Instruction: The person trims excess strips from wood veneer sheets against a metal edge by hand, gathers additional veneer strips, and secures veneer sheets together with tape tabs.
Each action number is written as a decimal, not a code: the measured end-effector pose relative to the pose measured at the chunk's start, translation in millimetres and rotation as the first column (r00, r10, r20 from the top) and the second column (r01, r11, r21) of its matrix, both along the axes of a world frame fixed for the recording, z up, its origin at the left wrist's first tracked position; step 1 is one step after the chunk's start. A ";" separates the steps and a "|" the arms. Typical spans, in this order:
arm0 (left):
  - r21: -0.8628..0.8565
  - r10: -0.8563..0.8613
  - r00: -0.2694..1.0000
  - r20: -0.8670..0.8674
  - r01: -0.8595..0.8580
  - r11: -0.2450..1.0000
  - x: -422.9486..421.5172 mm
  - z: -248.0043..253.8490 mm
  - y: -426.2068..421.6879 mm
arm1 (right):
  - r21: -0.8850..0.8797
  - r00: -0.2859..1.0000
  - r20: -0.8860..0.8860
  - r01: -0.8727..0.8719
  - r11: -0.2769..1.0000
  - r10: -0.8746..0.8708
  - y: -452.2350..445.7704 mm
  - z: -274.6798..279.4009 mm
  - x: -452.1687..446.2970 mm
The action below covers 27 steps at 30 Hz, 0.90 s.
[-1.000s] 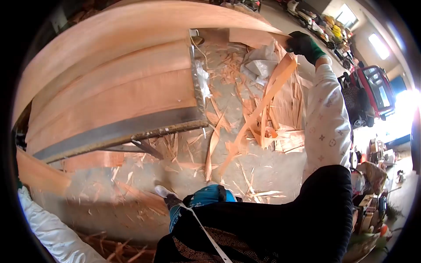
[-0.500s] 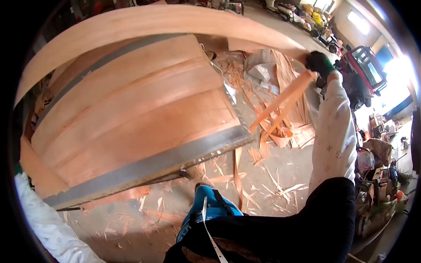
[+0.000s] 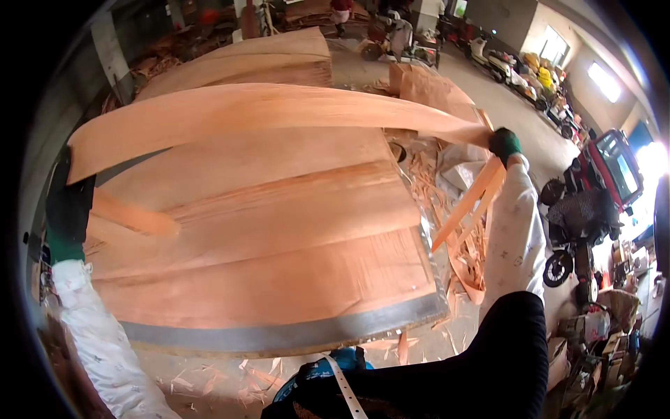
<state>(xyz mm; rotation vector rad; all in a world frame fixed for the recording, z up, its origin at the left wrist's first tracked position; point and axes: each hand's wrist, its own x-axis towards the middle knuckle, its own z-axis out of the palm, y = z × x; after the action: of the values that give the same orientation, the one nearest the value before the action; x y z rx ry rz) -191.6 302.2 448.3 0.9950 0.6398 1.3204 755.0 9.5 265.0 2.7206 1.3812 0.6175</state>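
Observation:
A long, thin wood veneer sheet [image 3: 265, 106] is stretched across the view above a table. Its right end is in my right hand [image 3: 504, 143], in a dark green glove, with fingers closed round it; narrow veneer strips [image 3: 471, 199] hang below that hand. At the left, my left hand [image 3: 70, 195], in a black and green glove, grips the sheet's other end. A shorter veneer piece sticks out beside that hand [image 3: 132, 215]. Under the sheet, overlapping veneer layers [image 3: 279, 258] cover the table, whose grey edge [image 3: 279, 338] faces me.
Behind lies another veneer stack [image 3: 244, 59]. Veneer scraps [image 3: 419, 164] and a plastic bag [image 3: 464, 167] are on the floor at the right. Farther off are motorbikes [image 3: 488, 59], a red vehicle [image 3: 618, 167], piled goods and a person [image 3: 340, 14].
The view has shifted, bringing more of the table and my left hand into sight. The held sheet now hangs over the middle of the table, still between both hands.

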 end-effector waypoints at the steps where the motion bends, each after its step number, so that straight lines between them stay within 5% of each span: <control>1: -0.004 0.031 1.000 -0.002 -0.031 1.000 -20.5 -3.1 5.9 | 0.103 0.996 -0.035 0.086 0.991 -0.083 39.6 17.1 -17.6; 6: -0.013 0.245 0.969 -0.037 -0.246 0.969 -177.6 -25.3 3.4 | 0.458 0.970 -0.003 -0.216 0.862 0.244 236.3 77.9 -123.4; 9: -0.020 0.394 0.918 -0.047 -0.395 0.918 -294.2 -49.0 -13.5 | 0.404 0.930 -0.076 -0.300 0.864 0.359 314.4 103.3 -286.2; 17: -0.117 0.605 0.792 -0.086 -0.611 0.783 -522.6 -124.0 36.6 | 0.191 0.792 -0.084 -0.583 0.790 0.605 439.9 23.8 -618.9; 20: -0.180 0.602 0.792 -0.097 -0.609 0.772 -581.0 -148.4 96.7 | 0.038 0.780 -0.179 -0.604 0.796 0.600 461.2 -12.6 -691.1; 27: -0.277 0.566 0.798 -0.205 -0.603 0.749 -651.9 -181.4 168.4 | 0.031 0.719 -0.401 -0.608 0.793 0.567 505.2 -102.7 -799.1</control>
<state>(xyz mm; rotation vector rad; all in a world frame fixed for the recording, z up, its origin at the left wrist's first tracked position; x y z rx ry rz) -843.5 470.5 267.0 0.6000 1.2943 1.6358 -44.1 514.7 162.3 2.3633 2.3435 -0.0291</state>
